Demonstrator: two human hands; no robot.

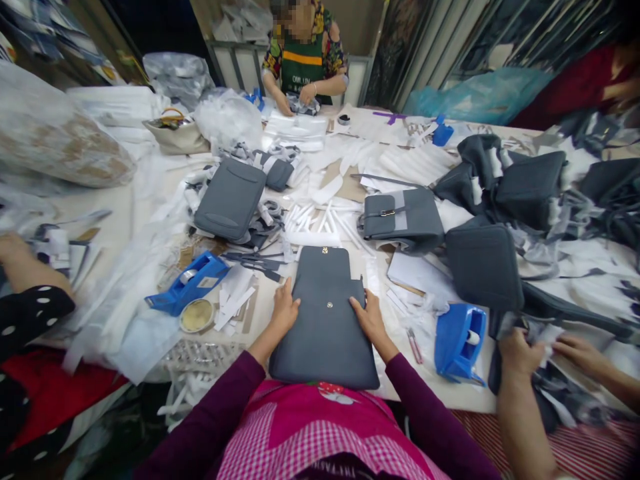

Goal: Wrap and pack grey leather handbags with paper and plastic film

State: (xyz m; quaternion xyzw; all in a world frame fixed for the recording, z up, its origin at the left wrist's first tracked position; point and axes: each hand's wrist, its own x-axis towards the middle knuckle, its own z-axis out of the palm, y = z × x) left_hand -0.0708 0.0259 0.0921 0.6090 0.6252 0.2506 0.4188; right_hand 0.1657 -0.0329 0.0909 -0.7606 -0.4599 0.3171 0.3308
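Observation:
A flat dark grey bag (325, 340) lies at the table's front edge, against the pink apron. Its narrow flap (323, 267) is folded out away from me, with a small gold-coloured fitting at the tip. A round metal snap (329, 305) sits on the body below. My left hand (284, 310) is closed on the bag's left edge, the thumb on top. My right hand (370, 318) grips the right edge in the same way, just below a small dark tab. The fingers beneath the bag are partly hidden.
Blue tape dispensers (197, 283) (457, 343) stand on both sides, with a tape roll (197, 315) at left and a pink-handled cutter (415, 345) at right. Grey bags (233, 199) and white paper strips cover the table (150, 180). Co-workers' hands (523, 350) work at right; others are left and opposite.

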